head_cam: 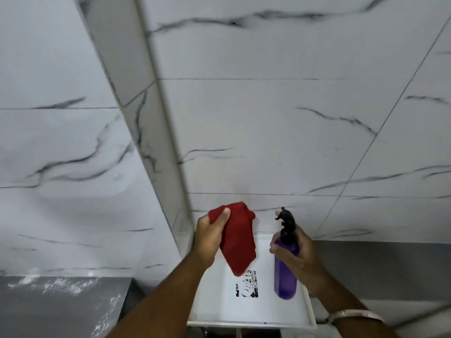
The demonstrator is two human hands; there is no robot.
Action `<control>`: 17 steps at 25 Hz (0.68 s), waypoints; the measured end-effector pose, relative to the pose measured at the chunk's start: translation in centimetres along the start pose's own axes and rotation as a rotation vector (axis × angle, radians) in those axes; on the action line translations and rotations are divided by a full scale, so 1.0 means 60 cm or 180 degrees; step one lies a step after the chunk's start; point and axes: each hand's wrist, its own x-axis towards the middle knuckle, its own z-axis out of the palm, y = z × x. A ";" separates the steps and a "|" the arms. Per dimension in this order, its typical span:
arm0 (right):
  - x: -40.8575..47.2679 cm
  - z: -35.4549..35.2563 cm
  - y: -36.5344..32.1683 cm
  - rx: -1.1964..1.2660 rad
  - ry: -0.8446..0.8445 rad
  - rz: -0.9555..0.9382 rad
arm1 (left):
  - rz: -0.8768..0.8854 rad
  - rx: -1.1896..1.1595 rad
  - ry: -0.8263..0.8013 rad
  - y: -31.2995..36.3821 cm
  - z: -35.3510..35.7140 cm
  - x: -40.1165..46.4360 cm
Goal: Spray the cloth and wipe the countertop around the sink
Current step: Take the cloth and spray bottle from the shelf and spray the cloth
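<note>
**Cloth and sprayer raised over the white tray**

While both of my hands are up in front of the marble-veined wall tiles (268,132), the white tray (219,298) below serves as my reference for everything else. My left hand (211,236) is closed around a red cloth (240,242), thumb pressed across its upper fold; the cloth hangs down in a loose point above the tray's middle, clear of its surface as far as I can tell. That hanging point partly covers a black printed patch (247,284) on the tray floor, so I cannot read the marking.

My right hand (292,252) is wrapped around the neck of a purple spray bottle (285,274), just right of the cloth and apart from it. Its black trigger head (286,222) points left, toward the cloth, and one fingertip shows behind the nozzle. My fingers hide the trigger itself, so I cannot tell whether it is squeezed. The bottle's base hangs over the tray's right side; contact with the tray is unclear.

A pale bangle (353,315) sits on my right wrist, near the tray's right rim. Left of the tray, a tiled pillar corner (151,118) rises, and beyond it lies a grey counter surface (48,308) flecked with white specks. Behind the tray on the right runs a grey band (380,262) under the wall tiles.
</note>
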 end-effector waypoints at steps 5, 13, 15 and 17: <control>0.006 0.036 -0.047 0.0043 -0.0598 0.0332 | -0.0385 -0.0677 0.0155 0.083 0.045 0.002; 0.034 0.046 -0.098 0.0088 -0.0660 0.0510 | -0.0563 -0.0784 -0.0191 0.128 0.039 -0.002; 0.032 0.046 -0.097 0.0133 -0.0728 0.0508 | -0.0522 -0.0809 -0.0186 0.134 0.039 0.003; 0.022 0.043 -0.092 0.0100 -0.0777 0.0444 | -0.0547 -0.0878 -0.0151 0.142 0.040 0.007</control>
